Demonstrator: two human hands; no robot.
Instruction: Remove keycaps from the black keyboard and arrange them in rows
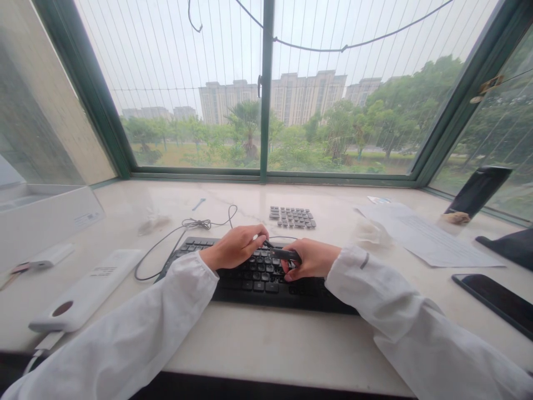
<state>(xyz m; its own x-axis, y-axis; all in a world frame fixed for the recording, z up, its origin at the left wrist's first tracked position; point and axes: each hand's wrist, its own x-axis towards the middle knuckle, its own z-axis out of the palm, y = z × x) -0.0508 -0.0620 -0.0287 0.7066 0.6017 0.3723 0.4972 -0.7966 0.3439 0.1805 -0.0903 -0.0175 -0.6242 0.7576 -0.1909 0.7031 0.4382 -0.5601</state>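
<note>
A black keyboard (245,297) lies on the windowsill counter in front of me, several of its keys without caps in the middle area. My right hand (314,258) is closed around a slim black hand tool (285,254) above the middle of the keyboard; its kind is unclear. The tool's thin end points left toward my left hand (233,247). That hand is closed in a pinch over the upper keys, with something small and dark at the fingertips that I cannot make out. Beyond the keyboard, loose keycaps (292,216) lie in rows.
A cable (200,224) loops behind the keyboard's left side. To the left are a white power bank (89,289) and a white box (50,211). On the right lie paper sheets (425,233), a phone (497,300) and a propped dark device (477,191). Windows rise behind.
</note>
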